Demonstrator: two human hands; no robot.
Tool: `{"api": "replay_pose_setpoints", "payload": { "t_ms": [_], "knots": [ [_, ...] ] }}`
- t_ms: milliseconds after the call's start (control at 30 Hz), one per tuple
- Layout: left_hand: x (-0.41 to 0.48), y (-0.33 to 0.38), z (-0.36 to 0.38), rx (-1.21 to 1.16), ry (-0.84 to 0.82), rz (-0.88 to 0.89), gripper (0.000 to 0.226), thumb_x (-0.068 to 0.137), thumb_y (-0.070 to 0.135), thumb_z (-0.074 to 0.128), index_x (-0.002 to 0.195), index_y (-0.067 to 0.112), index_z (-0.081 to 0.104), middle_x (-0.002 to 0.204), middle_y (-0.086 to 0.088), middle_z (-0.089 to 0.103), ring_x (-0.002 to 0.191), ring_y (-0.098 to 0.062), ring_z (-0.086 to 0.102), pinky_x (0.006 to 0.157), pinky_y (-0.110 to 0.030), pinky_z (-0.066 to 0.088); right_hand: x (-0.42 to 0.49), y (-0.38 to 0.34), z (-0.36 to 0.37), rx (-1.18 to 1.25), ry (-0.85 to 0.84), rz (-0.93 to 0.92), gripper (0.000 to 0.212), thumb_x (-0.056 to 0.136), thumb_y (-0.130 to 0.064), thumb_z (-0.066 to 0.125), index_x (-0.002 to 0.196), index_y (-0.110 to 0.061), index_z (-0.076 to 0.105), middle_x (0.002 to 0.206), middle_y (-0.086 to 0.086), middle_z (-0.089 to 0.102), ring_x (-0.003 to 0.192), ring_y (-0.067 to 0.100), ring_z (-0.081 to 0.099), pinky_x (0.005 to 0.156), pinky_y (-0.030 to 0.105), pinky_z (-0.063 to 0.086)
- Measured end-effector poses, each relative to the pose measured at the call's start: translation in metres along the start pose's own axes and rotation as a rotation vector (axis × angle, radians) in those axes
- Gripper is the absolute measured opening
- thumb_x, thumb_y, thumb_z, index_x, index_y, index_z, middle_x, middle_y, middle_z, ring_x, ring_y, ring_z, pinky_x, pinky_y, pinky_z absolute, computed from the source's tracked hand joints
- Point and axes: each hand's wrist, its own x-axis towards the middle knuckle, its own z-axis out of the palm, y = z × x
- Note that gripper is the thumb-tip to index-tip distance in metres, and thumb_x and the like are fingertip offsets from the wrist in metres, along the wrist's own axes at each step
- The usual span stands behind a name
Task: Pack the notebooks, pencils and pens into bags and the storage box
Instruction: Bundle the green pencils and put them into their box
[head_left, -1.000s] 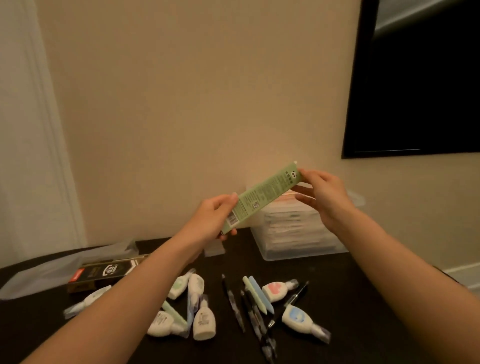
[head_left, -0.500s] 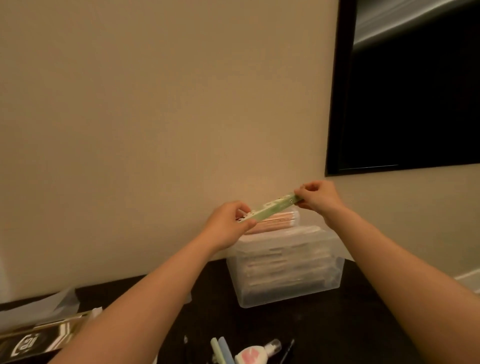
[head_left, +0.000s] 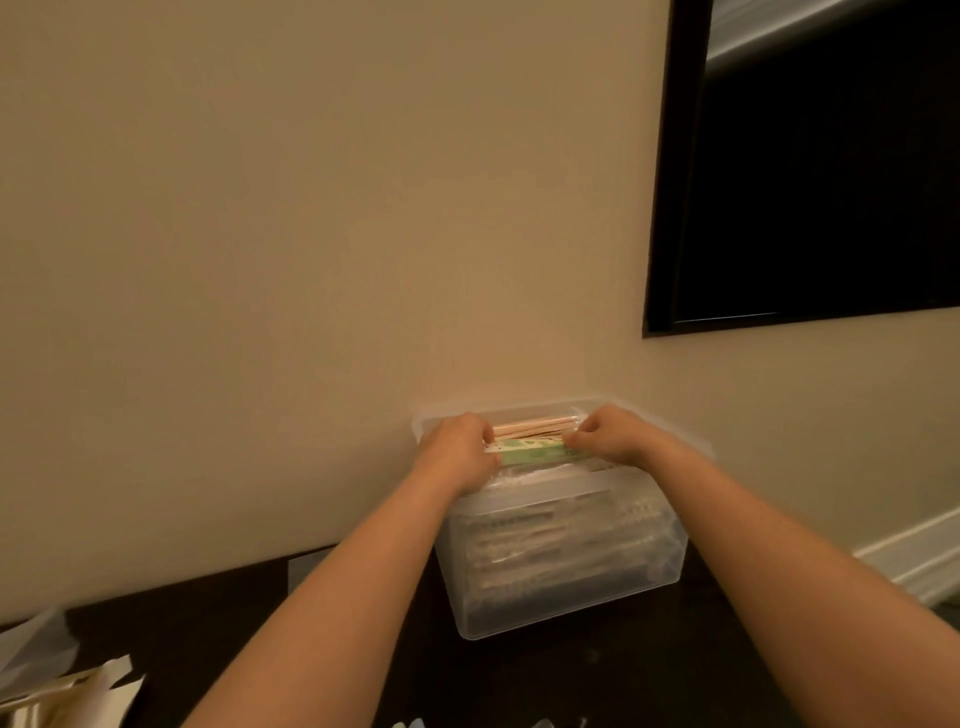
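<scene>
Head view. Gripping a green pack (head_left: 530, 453) at both ends: left hand (head_left: 457, 452) with fingers curled round the left end, right hand (head_left: 610, 441) with fingers bent, pinching the right end. Held about level at the mouth of the clear box (head_left: 561, 587), on top of the packs stacked inside. Just behind it, pale pink sticks (head_left: 530, 427) lying along the back wall of the box. Standing on a dark table (head_left: 519, 675), close against a beige wall (head_left: 311, 260), below and left of a black frame (head_left: 810, 182). At the lower left corner, pale packaging (head_left: 62, 696), partly cut off.
</scene>
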Motion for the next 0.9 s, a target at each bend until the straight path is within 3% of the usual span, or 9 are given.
{"api": "replay_pose_setpoints", "payload": {
  "t_ms": [100, 167, 233, 333, 467, 600, 700, 900],
  "knots": [
    [0.003, 0.000, 0.003, 0.002, 0.038, -0.066, 0.026, 0.089, 0.006, 0.047, 0.107, 0.011, 0.066, 0.116, -0.012, 0.063, 0.108, -0.030, 0.057, 0.093, -0.035, 0.046, 0.002, -0.005, 0.003, -0.027, -0.070, 0.075, 0.057, 0.102, -0.042, 0.029, 0.136, -0.001, 0.047, 0.141, 0.017, 0.045, 0.128, 0.030, 0.043, 0.103, 0.033, 0.032],
    [0.003, 0.001, 0.004, 0.001, 0.033, -0.060, 0.025, 0.092, 0.013, 0.046, 0.106, 0.009, 0.067, 0.113, -0.012, 0.065, 0.105, -0.030, 0.059, 0.090, -0.035, 0.047, 0.000, -0.009, 0.004, -0.036, -0.091, 0.091, 0.059, 0.102, -0.045, 0.023, 0.142, -0.004, 0.041, 0.150, 0.016, 0.035, 0.136, 0.031, 0.034, 0.109, 0.034, 0.025],
    [-0.001, 0.002, 0.002, -0.037, 0.033, -0.041, 0.029, 0.096, 0.022, 0.044, 0.108, 0.008, 0.067, 0.112, -0.012, 0.066, 0.105, -0.030, 0.058, 0.091, -0.036, 0.046, 0.001, -0.007, 0.005, -0.104, -0.052, 0.061, 0.061, 0.100, -0.050, 0.023, 0.140, -0.009, 0.044, 0.147, 0.014, 0.039, 0.134, 0.032, 0.037, 0.111, 0.039, 0.028],
    [-0.010, 0.002, -0.005, -0.278, 0.052, -0.035, 0.030, 0.097, 0.026, 0.046, 0.114, 0.011, 0.065, 0.118, -0.008, 0.064, 0.113, -0.026, 0.056, 0.096, -0.033, 0.043, -0.007, -0.005, 0.004, -0.248, 0.104, -0.049, 0.048, 0.100, -0.046, 0.029, 0.122, -0.018, 0.060, 0.130, 0.010, 0.057, 0.118, 0.030, 0.049, 0.099, 0.041, 0.038],
    [-0.038, 0.001, -0.031, -0.554, 0.006, -0.006, 0.024, 0.094, 0.019, 0.055, 0.113, 0.008, 0.064, 0.112, -0.005, 0.063, 0.103, -0.014, 0.055, 0.077, -0.018, 0.042, -0.028, -0.021, 0.002, -0.182, 0.126, -0.192, 0.041, 0.099, -0.039, 0.038, 0.108, -0.014, 0.068, 0.112, 0.010, 0.066, 0.105, 0.029, 0.056, 0.093, 0.043, 0.044],
    [-0.080, -0.008, -0.065, -0.474, -0.040, 0.049, 0.026, 0.093, 0.023, 0.056, 0.114, 0.010, 0.063, 0.114, -0.005, 0.063, 0.104, -0.014, 0.056, 0.082, -0.021, 0.040, -0.062, -0.054, -0.003, -0.158, 0.082, -0.335, 0.036, 0.099, -0.033, 0.044, 0.120, -0.012, 0.063, 0.123, 0.008, 0.062, 0.114, 0.026, 0.054, 0.098, 0.042, 0.043],
    [-0.116, -0.017, -0.091, -0.357, -0.075, 0.037, 0.024, 0.094, 0.029, 0.054, 0.113, 0.016, 0.062, 0.111, 0.002, 0.060, 0.102, -0.010, 0.053, 0.077, -0.019, 0.038, -0.095, -0.081, -0.002, -0.152, 0.023, -0.451, 0.033, 0.099, -0.029, 0.046, 0.121, -0.011, 0.063, 0.122, 0.007, 0.063, 0.110, 0.020, 0.056, 0.095, 0.035, 0.044],
    [-0.192, -0.041, -0.130, -0.162, -0.232, 0.024, 0.029, 0.093, 0.035, 0.053, 0.114, 0.015, 0.060, 0.108, -0.002, 0.063, 0.097, -0.015, 0.060, 0.087, -0.028, 0.048, -0.164, -0.123, 0.021, -0.212, -0.188, -0.545, 0.032, 0.098, -0.034, 0.047, 0.122, -0.018, 0.061, 0.120, 0.000, 0.062, 0.103, 0.012, 0.056, 0.091, 0.028, 0.044]
  ]
}}
